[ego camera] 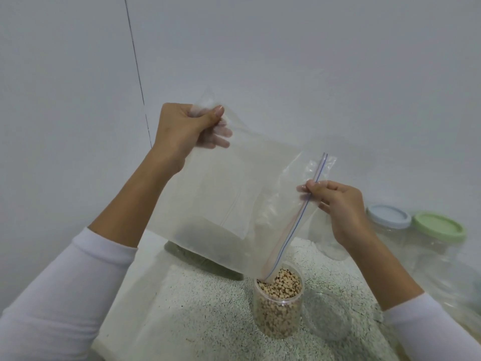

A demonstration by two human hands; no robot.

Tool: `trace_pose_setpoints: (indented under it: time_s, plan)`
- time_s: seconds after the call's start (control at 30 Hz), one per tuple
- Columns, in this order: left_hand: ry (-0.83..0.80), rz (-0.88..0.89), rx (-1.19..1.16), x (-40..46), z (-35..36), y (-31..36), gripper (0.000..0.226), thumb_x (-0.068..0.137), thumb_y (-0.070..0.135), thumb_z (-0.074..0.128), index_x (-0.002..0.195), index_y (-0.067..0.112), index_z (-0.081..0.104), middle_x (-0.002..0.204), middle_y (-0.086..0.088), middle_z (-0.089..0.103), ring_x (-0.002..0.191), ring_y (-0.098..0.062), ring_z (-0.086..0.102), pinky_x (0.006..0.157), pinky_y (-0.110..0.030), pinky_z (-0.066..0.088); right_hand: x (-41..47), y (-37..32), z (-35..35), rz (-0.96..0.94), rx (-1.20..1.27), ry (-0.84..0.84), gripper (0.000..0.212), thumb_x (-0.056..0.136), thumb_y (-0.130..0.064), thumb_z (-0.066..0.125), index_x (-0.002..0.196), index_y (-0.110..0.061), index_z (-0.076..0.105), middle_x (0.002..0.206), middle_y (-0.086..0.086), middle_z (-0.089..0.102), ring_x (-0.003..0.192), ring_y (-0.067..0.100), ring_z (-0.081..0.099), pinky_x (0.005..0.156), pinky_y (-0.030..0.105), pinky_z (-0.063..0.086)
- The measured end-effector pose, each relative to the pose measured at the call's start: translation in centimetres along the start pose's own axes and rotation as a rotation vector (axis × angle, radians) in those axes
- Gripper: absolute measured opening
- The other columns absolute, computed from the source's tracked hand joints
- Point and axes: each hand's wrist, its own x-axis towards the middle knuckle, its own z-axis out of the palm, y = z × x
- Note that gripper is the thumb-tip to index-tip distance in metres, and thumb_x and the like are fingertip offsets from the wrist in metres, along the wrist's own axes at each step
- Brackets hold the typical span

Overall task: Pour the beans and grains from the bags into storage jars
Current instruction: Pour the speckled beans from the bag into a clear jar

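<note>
Around us on the speckled counter (208, 308) stood two lidded clear jars at the right, one with a pale blue lid (389, 216), one with a green lid (439, 225), and a clear lid (326, 315) lay just beside the open jar (278, 306). Something dark lay behind the bag, blurred. We held the clear zip bag (234, 199) tilted above the counter, its long axis slanting from upper left down to lower right, its zip corner dipping into the jar's mouth. It looked empty and see-through, with a red-and-blue zip line. Our left hand (187, 128) pinched the raised bottom corner; our right hand (338, 204) pinched the zip edge. The jar was nearly full of speckled beans (282, 284).
</note>
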Motion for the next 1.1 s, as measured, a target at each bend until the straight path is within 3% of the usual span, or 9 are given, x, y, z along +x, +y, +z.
trace_pose_setpoints:
  time_s: [0.43,0.6,0.9,1.1]
  plan:
    - [0.004,0.013,-0.007,0.4,-0.3,0.0,0.022,0.091,0.020,0.063,0.077,0.004,0.066,0.059,0.000,0.070,0.054,-0.016,0.069,0.049,-0.019,0.050,0.4,0.1,0.3,-0.024,-0.012,0.002,0.013,0.085,-0.016,0.066,0.085,-0.004,0.071,0.089,0.001,0.074,0.067,0.004,0.067,0.109,0.042,0.034]
    - [0.019,0.015,-0.007,0.7,-0.6,-0.1,0.022,0.091,0.021,0.063,0.077,0.005,0.067,0.059,0.001,0.070,0.054,-0.016,0.069,0.050,-0.020,0.051,0.9,0.1,0.3,-0.018,-0.009,0.010,0.013,0.086,-0.015,0.065,0.087,-0.003,0.071,0.088,0.001,0.074,0.067,0.006,0.067,0.093,0.031,0.043]
    - [0.101,-0.019,-0.026,1.6,-2.8,-0.9,0.022,0.090,0.023,0.065,0.076,0.006,0.066,0.059,0.001,0.070,0.057,-0.016,0.070,0.052,-0.021,0.052,2.1,-1.0,2.1,-0.010,-0.002,-0.051,0.012,0.085,-0.016,0.067,0.080,-0.006,0.070,0.082,0.000,0.075,0.074,0.015,0.069,0.102,0.043,0.043]
    - [0.177,-0.106,-0.151,1.3,-5.0,-2.5,0.022,0.089,0.020,0.065,0.076,0.002,0.064,0.055,0.000,0.065,0.055,-0.016,0.068,0.054,-0.022,0.053,3.2,-1.5,3.0,-0.024,-0.023,-0.094,0.012,0.086,-0.013,0.067,0.083,-0.002,0.070,0.080,0.002,0.074,0.071,0.016,0.068,0.094,0.038,0.049]
